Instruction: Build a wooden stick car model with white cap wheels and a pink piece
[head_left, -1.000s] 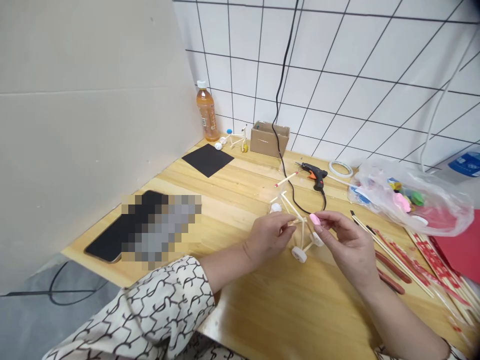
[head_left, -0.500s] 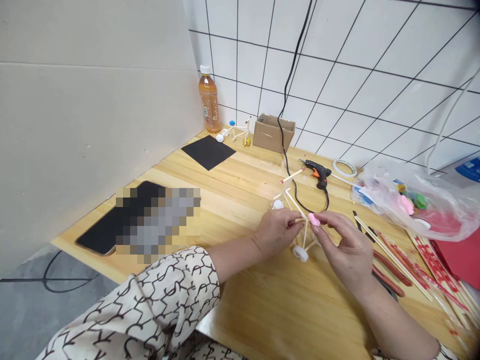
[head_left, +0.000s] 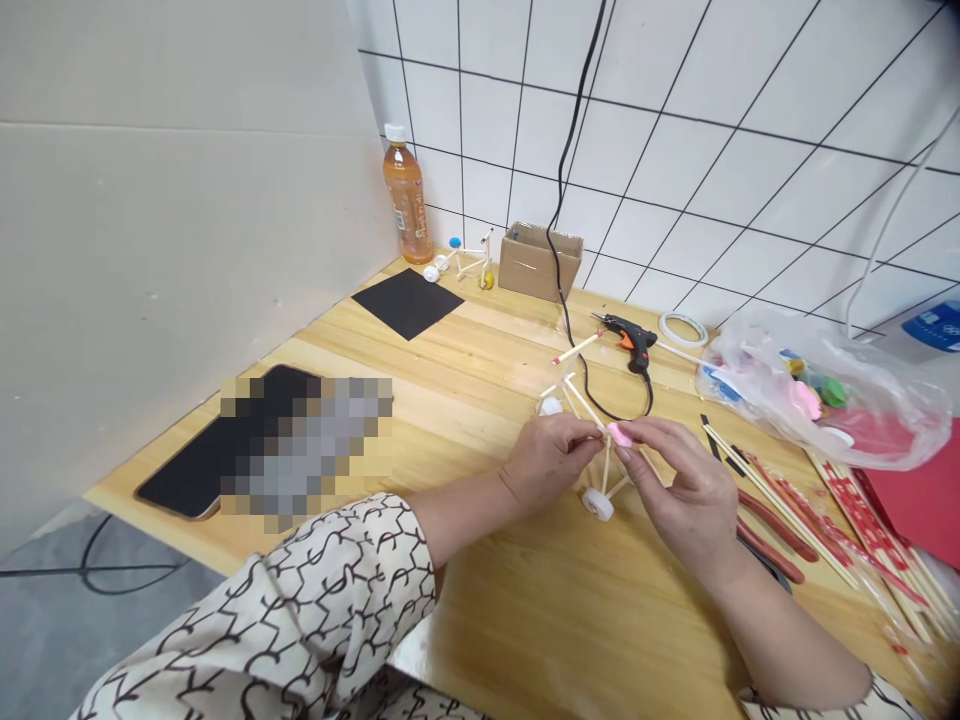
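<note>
A small tricycle-like model of pale sticks [head_left: 584, 398] stands on the wooden table in front of me, with white round wheels [head_left: 598, 505]. My left hand [head_left: 551, 455] pinches the stick frame near its upper joint. Between the thumb and forefinger of my right hand [head_left: 686, 490] is a small pink piece [head_left: 619, 435], held against the top of the frame by my left fingertips. Whether it is stuck to the sticks I cannot tell. My fingers hide part of the frame and its right side.
A black glue gun [head_left: 632, 341] with its cord, a tape roll [head_left: 683, 330] and a plastic bag [head_left: 892, 400] lie beyond my right hand. Sticks [head_left: 780, 505] and red-handled pliers [head_left: 776, 545] are at right. Behind are a bottle [head_left: 407, 205], another stick model [head_left: 470, 263], a cardboard box [head_left: 538, 265] and black paper [head_left: 409, 303].
The whole view has shifted slightly. The pink piece now sits closer against the frame's upper joint, and both hands keep nearly the same pose.
</note>
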